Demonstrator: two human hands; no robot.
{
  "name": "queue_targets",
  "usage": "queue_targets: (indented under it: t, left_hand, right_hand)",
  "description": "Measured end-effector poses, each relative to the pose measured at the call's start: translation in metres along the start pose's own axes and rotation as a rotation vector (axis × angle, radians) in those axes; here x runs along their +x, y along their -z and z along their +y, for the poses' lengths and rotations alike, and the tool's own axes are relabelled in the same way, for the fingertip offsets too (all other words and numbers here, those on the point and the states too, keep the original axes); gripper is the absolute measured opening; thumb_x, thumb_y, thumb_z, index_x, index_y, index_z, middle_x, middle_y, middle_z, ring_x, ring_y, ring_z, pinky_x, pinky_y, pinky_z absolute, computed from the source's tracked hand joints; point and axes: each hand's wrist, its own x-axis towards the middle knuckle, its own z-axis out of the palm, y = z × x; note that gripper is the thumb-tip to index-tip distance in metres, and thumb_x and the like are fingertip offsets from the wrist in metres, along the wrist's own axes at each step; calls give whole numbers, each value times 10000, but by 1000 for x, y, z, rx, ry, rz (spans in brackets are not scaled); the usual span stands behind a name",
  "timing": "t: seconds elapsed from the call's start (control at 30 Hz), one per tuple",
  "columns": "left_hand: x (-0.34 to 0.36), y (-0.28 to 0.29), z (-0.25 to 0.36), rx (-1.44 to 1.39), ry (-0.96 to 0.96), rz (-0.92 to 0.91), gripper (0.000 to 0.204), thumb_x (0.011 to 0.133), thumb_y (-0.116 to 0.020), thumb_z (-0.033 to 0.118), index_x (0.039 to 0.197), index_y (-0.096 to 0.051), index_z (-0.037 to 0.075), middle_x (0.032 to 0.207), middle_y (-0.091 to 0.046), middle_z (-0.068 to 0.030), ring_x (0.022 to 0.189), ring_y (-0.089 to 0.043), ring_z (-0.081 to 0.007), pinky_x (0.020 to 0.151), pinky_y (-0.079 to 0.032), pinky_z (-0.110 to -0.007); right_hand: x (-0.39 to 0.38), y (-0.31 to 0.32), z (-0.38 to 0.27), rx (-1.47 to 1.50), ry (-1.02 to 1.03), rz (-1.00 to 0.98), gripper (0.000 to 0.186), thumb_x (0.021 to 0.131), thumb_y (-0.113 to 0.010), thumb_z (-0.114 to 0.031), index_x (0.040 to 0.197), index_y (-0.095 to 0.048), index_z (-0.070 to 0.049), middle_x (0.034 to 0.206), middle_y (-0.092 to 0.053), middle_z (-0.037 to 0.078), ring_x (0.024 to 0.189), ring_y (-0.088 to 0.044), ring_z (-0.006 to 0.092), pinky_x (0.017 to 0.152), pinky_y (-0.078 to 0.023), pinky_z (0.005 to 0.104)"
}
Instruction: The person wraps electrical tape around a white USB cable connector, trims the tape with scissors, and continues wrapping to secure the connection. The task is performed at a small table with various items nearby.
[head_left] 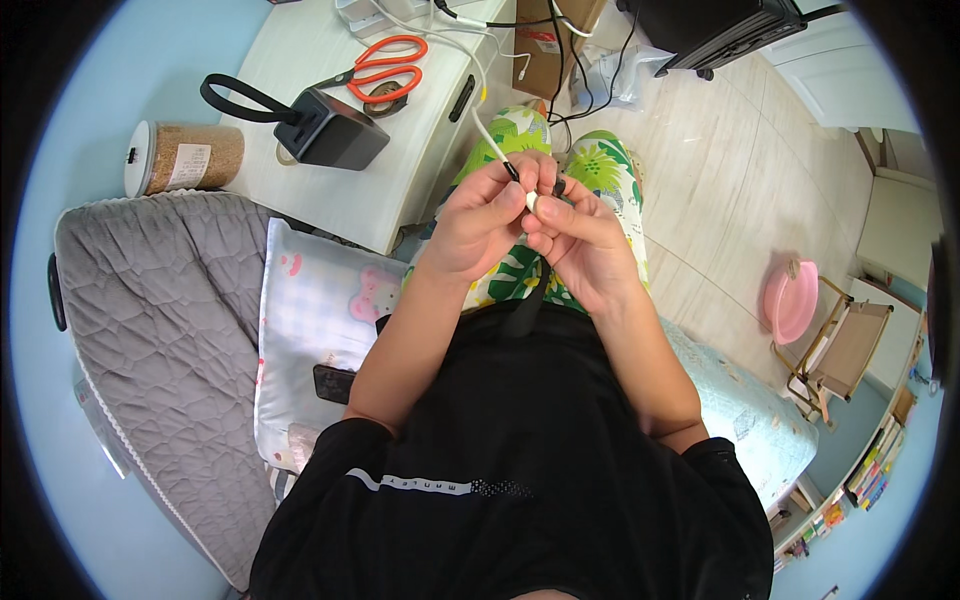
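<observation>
Both my hands meet above my lap, fingertips pressed together. My left hand is closed on a white cable, which runs down from the white table; a black section of it shows at the fingers. My right hand is closed, its thumb and fingers pinching a small white piece that looks like a cable end. A small black bit sticks out by the right fingers; its kind is not clear. A dark strap hangs below the hands.
On the white table are a black box with a loop handle, orange-handled scissors, a tape roll and a power strip. A grain jar stands left. A phone lies beside me; a pink basin is right.
</observation>
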Motion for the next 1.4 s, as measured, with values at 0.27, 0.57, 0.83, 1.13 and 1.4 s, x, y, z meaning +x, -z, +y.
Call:
queue_targets:
  t: [0.27, 0.57, 0.83, 1.13, 1.4]
  left_hand:
    - [-5, 9, -9, -69, -50, 65, 139, 948, -590, 172, 995, -553, 46, 971, -540, -58, 925, -533, -169, 822, -448, -303]
    - [-27, -2, -4, 230, -36, 292, 216, 948, -584, 129, 1092, -597, -31, 998, -646, -110, 911, -611, -183, 860, -476, -324]
    - [-39, -8, 0, 387, -76, 420, 206, 954, -547, 72, 1120, -572, -47, 1009, -653, -131, 890, -631, -194, 836, -503, -331]
    - [-38, -9, 2, 433, -61, 469, 173, 912, -604, 19, 1065, -583, -61, 955, -673, -127, 851, -661, -158, 773, -544, -273]
    - [-43, -4, 4, 275, -40, 427, 215, 944, -554, 77, 1102, -568, -68, 961, -665, -143, 888, -655, -224, 834, -519, -348]
  right_hand:
    - [-5, -2, -1, -441, 245, 91, 205, 914, -603, -154, 1040, -491, -38, 785, -656, 125, 626, -657, 188, 567, -523, 270]
    - [-3, 7, -14, -564, 328, 103, 118, 922, -600, -122, 950, -578, -10, 637, -595, 29, 495, -524, 96, 484, -418, 218]
    - [4, -13, -28, -847, 246, -50, 73, 853, -676, -48, 881, -642, 10, 656, -627, 0, 518, -509, 34, 483, -381, 180]
    - [12, -25, -26, -1002, 225, -16, 78, 824, -707, -63, 807, -668, 2, 577, -592, -27, 479, -471, 18, 451, -333, 182]
    - [20, -29, -27, -1219, 307, -66, 101, 810, -718, -65, 755, -654, -9, 547, -533, -60, 487, -415, -4, 443, -299, 187]
